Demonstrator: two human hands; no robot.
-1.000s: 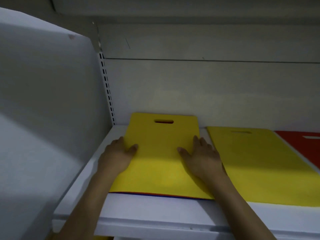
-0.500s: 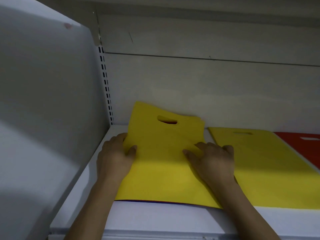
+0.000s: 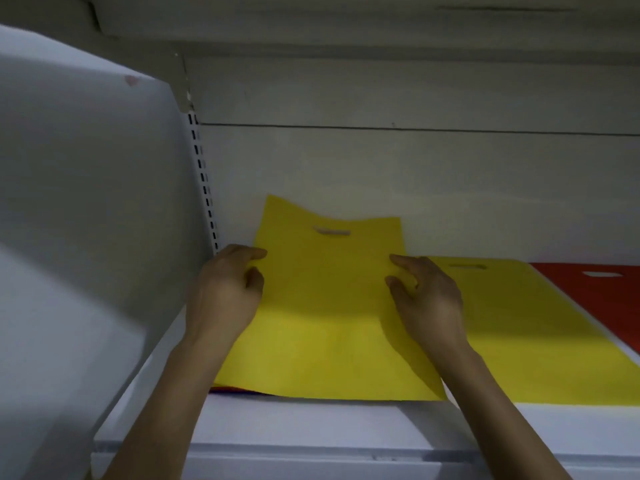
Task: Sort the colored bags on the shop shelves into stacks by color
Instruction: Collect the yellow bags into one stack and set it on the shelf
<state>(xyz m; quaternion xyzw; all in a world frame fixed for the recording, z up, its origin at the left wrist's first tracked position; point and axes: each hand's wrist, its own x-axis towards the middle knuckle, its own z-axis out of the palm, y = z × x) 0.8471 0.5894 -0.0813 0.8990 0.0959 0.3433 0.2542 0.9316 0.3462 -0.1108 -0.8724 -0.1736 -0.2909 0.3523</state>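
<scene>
— What lies on the shelf (image 3: 311, 427)?

— Bags in a row. The top bag (image 3: 325, 323) is at the left end, on other bags (image 3: 235, 389) that peek out under its near left corner. The middle bag (image 3: 526, 327) lies just right of it, and the end bag (image 3: 595, 296) lies right of that.

— And around them?

— The back wall (image 3: 415, 174) is behind and the side panel (image 3: 86, 220) is to the left, with the slotted upright (image 3: 204, 181) in the corner between. The left hand (image 3: 225, 292) holds the top bag's left edge, the right hand (image 3: 429, 299) its right edge.
</scene>
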